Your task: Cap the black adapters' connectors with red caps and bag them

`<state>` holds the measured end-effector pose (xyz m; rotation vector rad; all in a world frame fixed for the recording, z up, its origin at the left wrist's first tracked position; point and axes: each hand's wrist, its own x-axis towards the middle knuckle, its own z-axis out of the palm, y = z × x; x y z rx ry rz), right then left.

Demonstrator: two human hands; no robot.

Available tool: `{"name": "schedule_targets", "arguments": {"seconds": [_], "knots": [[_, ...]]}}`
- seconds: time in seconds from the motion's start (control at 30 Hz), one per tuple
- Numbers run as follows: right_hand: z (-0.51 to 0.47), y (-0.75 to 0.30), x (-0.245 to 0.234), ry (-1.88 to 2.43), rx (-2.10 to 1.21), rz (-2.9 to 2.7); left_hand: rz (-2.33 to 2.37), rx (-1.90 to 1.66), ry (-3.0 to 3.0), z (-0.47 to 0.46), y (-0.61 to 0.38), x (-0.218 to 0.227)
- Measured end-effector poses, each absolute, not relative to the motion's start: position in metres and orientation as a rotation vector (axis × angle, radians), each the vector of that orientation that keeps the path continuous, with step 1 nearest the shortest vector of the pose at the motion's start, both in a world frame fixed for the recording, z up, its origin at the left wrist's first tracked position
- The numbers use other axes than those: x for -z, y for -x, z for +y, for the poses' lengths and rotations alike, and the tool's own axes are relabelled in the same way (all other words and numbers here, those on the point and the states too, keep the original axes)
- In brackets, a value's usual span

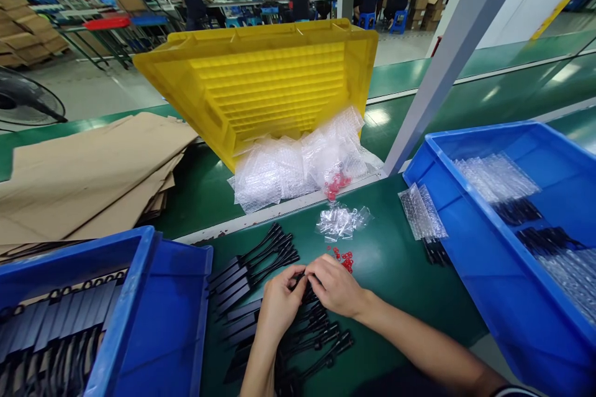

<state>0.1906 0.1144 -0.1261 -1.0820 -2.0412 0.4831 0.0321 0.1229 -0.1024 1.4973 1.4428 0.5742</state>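
Note:
My left hand and my right hand meet over the green work surface, fingertips pinched together. A dark bit shows between them, but the fingers hide what it is. Under and beside my hands lie several black antenna-like parts with flat blades and thin stems; more of these black parts fan out toward me. Small red rings lie scattered just beyond my right hand. Farther off is a small heap of clear plastic pieces.
A blue bin at left holds rows of black parts. The right blue bin contains bubble-wrapped ones. Bubble bags spill from a tilted yellow crate. Flat cardboard lies left; a grey post rises right. People sit behind.

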Motion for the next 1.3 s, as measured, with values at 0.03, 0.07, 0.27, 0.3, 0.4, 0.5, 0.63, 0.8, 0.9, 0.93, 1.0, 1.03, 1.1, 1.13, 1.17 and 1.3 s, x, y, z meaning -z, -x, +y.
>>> {"name": "schedule_targets", "arguments": {"seconds": [0.03, 0.07, 0.27, 0.3, 0.4, 0.5, 0.63, 0.8, 0.9, 0.93, 1.0, 1.03, 1.1, 1.13, 1.17, 1.3], "knots": [[0.114, -0.190, 0.126, 1.083, -0.485, -2.043, 1.445, -0.572, -1.516, 0.123, -0.032, 0.102], [0.114, -0.190, 0.125, 1.092, -0.488, -2.037, 1.446, -0.570, -1.527, 0.123, -0.033, 0.102], [0.120, -0.208, 0.120, 1.268, -0.465, -1.924, 1.508, -0.578, -1.558, 0.123, -0.031, 0.103], [0.122, -0.213, 0.120, 1.308, -0.447, -1.908, 1.519, -0.580, -1.571, 0.123, -0.031, 0.104], [0.131, -0.231, 0.122, 1.430, -0.378, -1.881, 1.503, -0.617, -1.672, 0.124, -0.029, 0.103], [0.136, -0.239, 0.124, 1.489, -0.311, -1.896, 1.470, -0.713, -1.811, 0.126, -0.028, 0.102], [0.132, -0.235, 0.131, 1.407, -0.258, -1.915, 1.606, -0.829, -1.916, 0.123, -0.027, 0.100], [0.138, -0.233, 0.161, 1.324, -0.135, -2.008, 1.863, -0.669, -2.025, 0.123, -0.032, 0.101], [0.146, -0.233, 0.173, 1.296, -0.070, -2.045, 1.936, -0.520, -2.009, 0.124, -0.036, 0.099], [0.147, -0.233, 0.173, 1.297, -0.049, -2.058, 1.947, -0.484, -1.996, 0.124, -0.038, 0.097], [0.148, -0.231, 0.172, 1.317, -0.005, -2.084, 1.954, -0.425, -1.968, 0.124, -0.040, 0.095], [0.148, -0.229, 0.170, 1.336, 0.022, -2.093, 1.952, -0.402, -1.954, 0.123, -0.040, 0.094], [0.149, -0.224, 0.167, 1.379, 0.099, -2.102, 1.944, -0.370, -1.938, 0.124, -0.041, 0.093], [0.150, -0.222, 0.165, 1.395, 0.142, -2.106, 1.941, -0.359, -1.932, 0.124, -0.041, 0.092], [0.152, -0.220, 0.163, 1.405, 0.182, -2.109, 1.940, -0.352, -1.929, 0.124, -0.040, 0.092], [0.157, -0.215, 0.159, 1.410, 0.204, -2.109, 1.928, -0.349, -1.938, 0.124, -0.039, 0.093]]}}
